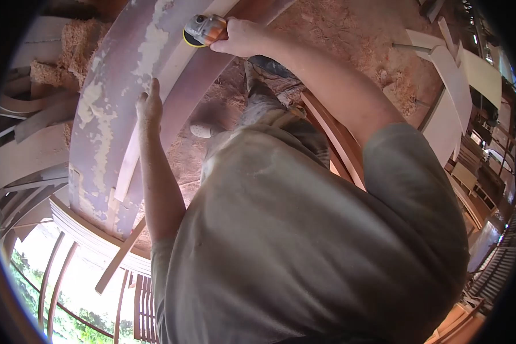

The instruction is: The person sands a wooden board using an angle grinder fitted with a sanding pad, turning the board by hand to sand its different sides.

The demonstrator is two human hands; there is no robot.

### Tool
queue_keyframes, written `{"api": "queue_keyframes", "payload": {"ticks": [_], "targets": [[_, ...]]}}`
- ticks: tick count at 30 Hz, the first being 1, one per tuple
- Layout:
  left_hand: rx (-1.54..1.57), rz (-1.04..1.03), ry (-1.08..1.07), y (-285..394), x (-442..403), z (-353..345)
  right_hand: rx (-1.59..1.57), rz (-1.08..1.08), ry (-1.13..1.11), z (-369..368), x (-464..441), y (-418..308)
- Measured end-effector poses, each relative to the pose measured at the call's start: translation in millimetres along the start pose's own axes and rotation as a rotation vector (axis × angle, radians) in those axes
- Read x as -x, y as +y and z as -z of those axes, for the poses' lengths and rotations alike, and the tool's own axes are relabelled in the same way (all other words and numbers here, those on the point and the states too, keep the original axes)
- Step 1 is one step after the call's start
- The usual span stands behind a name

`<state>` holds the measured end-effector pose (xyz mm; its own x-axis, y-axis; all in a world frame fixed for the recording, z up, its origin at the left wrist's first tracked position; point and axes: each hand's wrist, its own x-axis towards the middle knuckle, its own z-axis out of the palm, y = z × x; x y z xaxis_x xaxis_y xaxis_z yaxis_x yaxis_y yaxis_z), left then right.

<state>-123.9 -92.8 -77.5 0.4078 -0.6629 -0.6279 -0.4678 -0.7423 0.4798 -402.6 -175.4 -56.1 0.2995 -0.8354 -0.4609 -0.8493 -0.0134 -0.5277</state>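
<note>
My right hand (238, 39) is closed around the orange body of a power sander (206, 30), whose round yellow-edged disc faces a long pale wooden strip. That strip (175, 71) runs along a large curved panel (100, 123) with a purplish-brown surface and uneven cream patches. Lower and to the left, my left hand (149, 106) is at the strip's edge with its thumb and a finger apart, holding nothing. Whether its palm presses on the panel cannot be made out.
Wood shavings (85, 49) are heaped at the upper left, above curved boards (34, 152). Long reddish planks (338, 140) lie beside my body on the right. Pale sheets (444, 120) lean farther right. A loose stick (120, 256) juts out at the lower left.
</note>
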Motion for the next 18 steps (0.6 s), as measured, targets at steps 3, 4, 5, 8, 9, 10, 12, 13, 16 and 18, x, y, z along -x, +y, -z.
{"api": "queue_keyframes", "payload": {"ticks": [3,4,5,8,9,10,12,13,16,18], "targets": [[-0.327,0.099,-0.049,5.9,-27.9,-31.7,-0.006,0.017,0.009,24.1,-14.8,26.3],[-0.467,0.127,-0.006,18.2,-18.8,-40.8,0.004,0.015,0.006,34.6,-15.5,31.4],[-0.483,0.118,0.001,25.1,-17.1,-46.1,0.013,0.011,0.002,44.2,-17.1,38.4],[-0.522,0.243,0.025,26.5,-21.6,-57.2,0.004,0.018,0.024,65.2,-33.1,65.3],[-0.556,0.229,-0.007,25.6,-24.4,-57.0,-0.015,0.014,0.029,71.3,-39.4,76.0],[-0.588,0.217,-0.039,24.6,-27.2,-55.8,-0.019,0.017,0.043,78.4,-46.4,87.2],[-0.647,0.205,-0.103,19.0,-32.1,-51.5,-0.019,-0.038,0.043,93.6,-59.5,102.9],[-0.673,0.203,-0.137,15.6,-33.8,-48.6,0.020,-0.031,0.098,101.8,-61.6,108.3],[-0.696,0.262,-0.176,13.2,-38.8,-46.9,0.022,-0.097,0.123,141.1,-66.4,127.7],[-0.687,0.319,-0.177,11.4,-41.7,-45.3,-0.002,-0.058,0.042,158.9,-77.9,145.6]]}}
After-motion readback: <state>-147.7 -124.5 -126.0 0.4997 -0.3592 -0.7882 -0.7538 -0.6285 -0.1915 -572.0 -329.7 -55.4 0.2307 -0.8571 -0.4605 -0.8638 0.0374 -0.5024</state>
